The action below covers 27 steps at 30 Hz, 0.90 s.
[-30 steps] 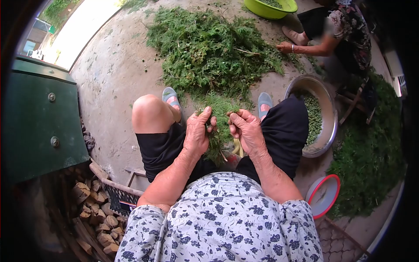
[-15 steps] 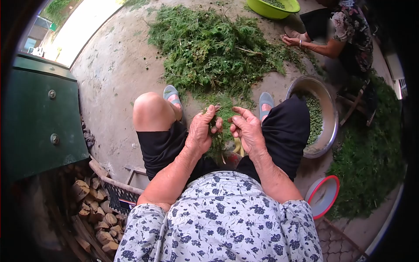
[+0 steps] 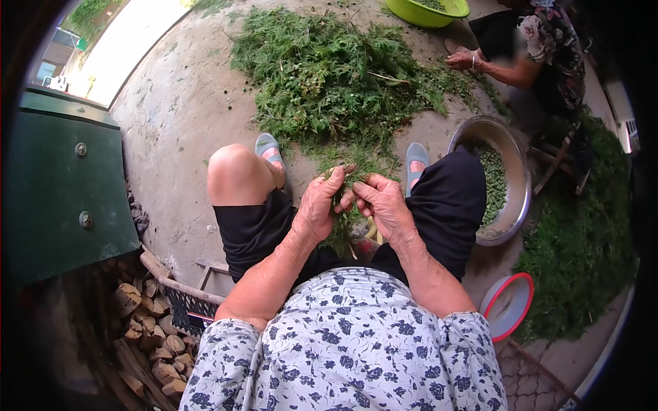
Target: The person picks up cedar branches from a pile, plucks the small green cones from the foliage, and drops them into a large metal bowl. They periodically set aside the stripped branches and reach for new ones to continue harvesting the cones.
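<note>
My left hand (image 3: 319, 205) is closed around a feathery green evergreen sprig (image 3: 340, 236), whose stem end hangs down between my knees. Close against it, my right hand (image 3: 385, 207) pinches at the sprig's upper part with thumb and fingers. Whether a small berry or cone is between those fingertips is hidden. Beyond my feet lies a large heap of cut evergreen branches (image 3: 329, 82). By my right knee stands a metal basin (image 3: 523, 185) holding many small green cones or berries (image 3: 495, 185).
Another person (image 3: 548, 61) sits at the upper right near a lime-green basin (image 3: 428, 19). More greenery (image 3: 576, 253) covers the right side, beside a red-rimmed bowl (image 3: 508, 307). At left are a dark green cabinet (image 3: 68, 185) and split firewood (image 3: 161, 342).
My right hand has moved left against my left hand, its fingers closing on the sprig. The other person's hand has drawn back slightly to the right.
</note>
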Available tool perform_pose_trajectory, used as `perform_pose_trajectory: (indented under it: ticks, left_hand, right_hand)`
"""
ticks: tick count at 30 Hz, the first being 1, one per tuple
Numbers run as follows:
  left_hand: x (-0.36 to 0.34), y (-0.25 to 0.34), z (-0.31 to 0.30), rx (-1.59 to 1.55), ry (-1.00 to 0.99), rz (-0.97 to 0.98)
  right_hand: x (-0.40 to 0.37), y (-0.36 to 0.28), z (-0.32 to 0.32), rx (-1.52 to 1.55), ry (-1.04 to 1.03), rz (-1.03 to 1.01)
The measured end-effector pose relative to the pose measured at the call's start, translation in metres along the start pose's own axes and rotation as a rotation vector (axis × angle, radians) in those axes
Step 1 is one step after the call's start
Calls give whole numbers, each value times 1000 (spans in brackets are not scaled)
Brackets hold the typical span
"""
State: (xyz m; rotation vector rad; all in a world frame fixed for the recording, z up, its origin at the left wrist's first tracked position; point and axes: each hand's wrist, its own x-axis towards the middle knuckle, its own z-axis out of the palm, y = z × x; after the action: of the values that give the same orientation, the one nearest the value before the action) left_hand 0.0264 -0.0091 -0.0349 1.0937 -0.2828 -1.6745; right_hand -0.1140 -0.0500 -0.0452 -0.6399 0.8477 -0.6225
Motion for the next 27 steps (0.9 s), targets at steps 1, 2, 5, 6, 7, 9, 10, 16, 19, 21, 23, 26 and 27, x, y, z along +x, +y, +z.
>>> perform_pose_trajectory:
  ticks: [1, 2, 5, 6, 7, 9, 10, 16, 19, 21, 23, 26, 27]
  left_hand:
    - [-1, 1, 2, 4, -5, -5]
    - [-2, 2, 3, 9, -10, -10]
    - [-1, -1, 3, -5, -54, 0]
    - [-1, -1, 3, -5, -54, 0]
    - [-2, 0, 4, 24, -59, -12]
    - [-2, 0, 5, 53, -64, -24]
    - [-2, -1, 6, 52, -14, 3]
    - [-2, -6, 4, 41, 81, 20]
    - [-4, -2, 8, 59, 101, 42]
    - [-4, -2, 7, 56, 94, 39]
    - [-2, -5, 5, 89, 110, 77]
    - [-2, -4, 6, 135, 105, 145]
    - [-2, -5, 5, 134, 105, 146]
  right_hand:
    - [0, 1, 0, 0, 0, 0]
    - [1, 2, 0, 5, 4, -1]
    - [1, 3, 1, 13, 13, -20]
    - [0, 3, 2, 16, 17, -37]
    - [0, 4, 2, 16, 17, -37]
    - [-1, 6, 3, 29, 64, -151]
    - [-1, 6, 2, 29, 64, -151]
    - [0, 6, 4, -266, 167, -242]
    - [1, 6, 4, -297, 154, -241]
    - [0, 6, 2, -334, 120, -239]
    - [-3, 3, 2, -378, 115, -231]
    - [-3, 12, 4, -424, 158, -259]
    - [-2, 14, 5, -425, 205, -296]
